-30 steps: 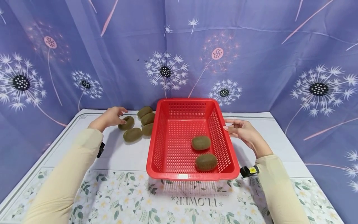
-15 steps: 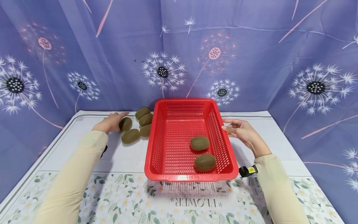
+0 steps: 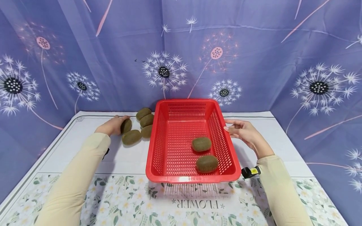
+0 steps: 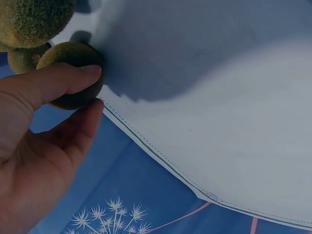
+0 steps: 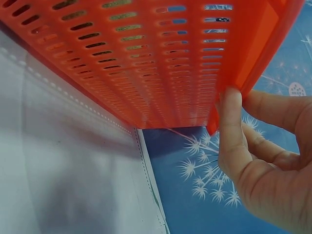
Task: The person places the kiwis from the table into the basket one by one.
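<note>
- Your red basket [image 3: 183, 135] holds two kiwis [image 3: 207, 164].
- Your right hand [image 3: 247, 135] pinches its right edge.
- Left of it, your left hand [image 3: 111, 126] grips another kiwi [image 3: 126, 126] near four more kiwis [image 3: 131, 137].

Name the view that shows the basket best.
The head view: it shows the basket from above and nearly whole, with two kiwis inside. The right wrist view shows only part of it, from outside; the left wrist view shows none.
</note>
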Demonstrator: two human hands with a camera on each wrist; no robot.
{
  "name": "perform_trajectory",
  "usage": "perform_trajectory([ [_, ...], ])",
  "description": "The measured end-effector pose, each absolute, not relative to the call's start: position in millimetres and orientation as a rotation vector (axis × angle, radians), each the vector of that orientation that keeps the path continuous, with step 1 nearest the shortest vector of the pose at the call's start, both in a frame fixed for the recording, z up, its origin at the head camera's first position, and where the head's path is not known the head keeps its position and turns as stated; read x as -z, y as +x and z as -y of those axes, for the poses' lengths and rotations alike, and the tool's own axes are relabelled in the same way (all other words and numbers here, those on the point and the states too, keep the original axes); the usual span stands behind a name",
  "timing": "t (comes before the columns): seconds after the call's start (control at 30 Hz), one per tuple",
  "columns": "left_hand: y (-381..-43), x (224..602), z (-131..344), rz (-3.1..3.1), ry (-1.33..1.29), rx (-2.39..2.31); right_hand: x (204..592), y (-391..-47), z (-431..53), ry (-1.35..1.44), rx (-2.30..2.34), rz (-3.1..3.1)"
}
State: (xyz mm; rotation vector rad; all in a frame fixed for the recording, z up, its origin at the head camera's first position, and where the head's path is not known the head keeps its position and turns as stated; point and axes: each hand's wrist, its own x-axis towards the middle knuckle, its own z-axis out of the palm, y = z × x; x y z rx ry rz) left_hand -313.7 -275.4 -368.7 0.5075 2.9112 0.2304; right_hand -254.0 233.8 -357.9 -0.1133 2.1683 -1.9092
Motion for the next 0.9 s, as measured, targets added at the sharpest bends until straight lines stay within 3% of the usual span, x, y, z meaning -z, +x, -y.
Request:
perform_trajectory([
  [0.43,-311,363,285,-3.048,0.423,-0.339,359,-255,-234,-0.094,1.882,-2.189],
  [0.9,-312,352,288,-3.087,0.508,-0.541,359,-254,-234,-0.114,1.921,-2.161],
])
